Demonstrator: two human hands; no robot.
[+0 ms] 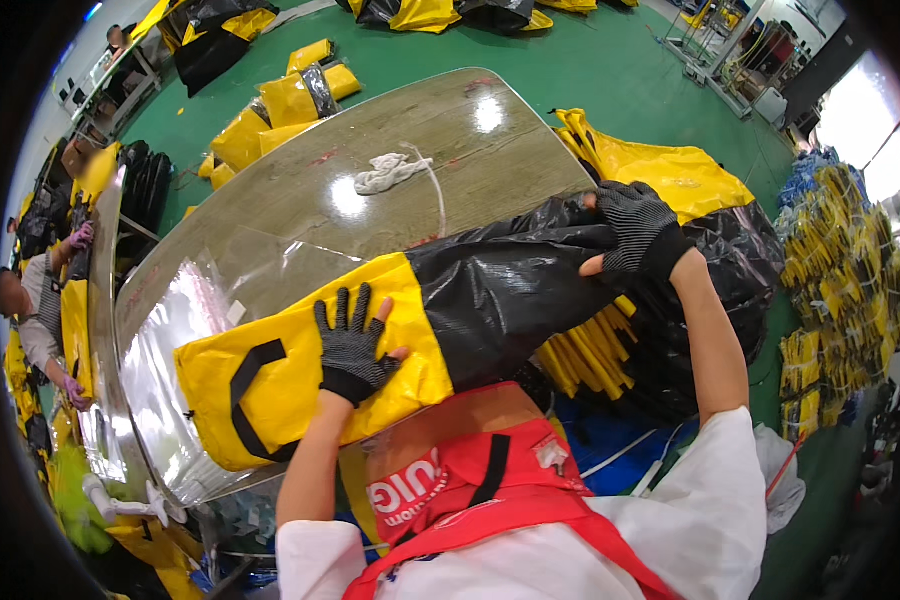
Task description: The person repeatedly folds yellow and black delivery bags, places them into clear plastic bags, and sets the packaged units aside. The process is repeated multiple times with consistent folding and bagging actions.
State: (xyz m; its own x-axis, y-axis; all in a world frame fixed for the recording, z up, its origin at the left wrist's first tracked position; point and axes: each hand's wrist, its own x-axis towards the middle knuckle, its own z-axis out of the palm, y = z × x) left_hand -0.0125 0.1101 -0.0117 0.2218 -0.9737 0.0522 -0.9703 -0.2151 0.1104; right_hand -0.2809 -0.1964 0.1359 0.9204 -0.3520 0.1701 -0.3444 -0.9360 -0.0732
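Head view: a glossy, creased yellow-and-black bag (490, 305) lies across the wood-grained table (450, 120). The knit-gloved left hand (354, 342) spreads wide, flat on its smooth yellow part; the right hand (642, 236) grips its wrinkled black end.

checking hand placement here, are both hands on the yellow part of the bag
No, only the left hand lies on the yellow part; the right hand is at the far end of the black part.

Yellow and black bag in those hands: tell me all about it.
The bag looks like glossy plastic: a yellow part bearing a bent black strap, then a creased black part. It slants along the near side of the table, yellow end leftward. The left hand rests flat on the yellow; the right hand grips the black end.
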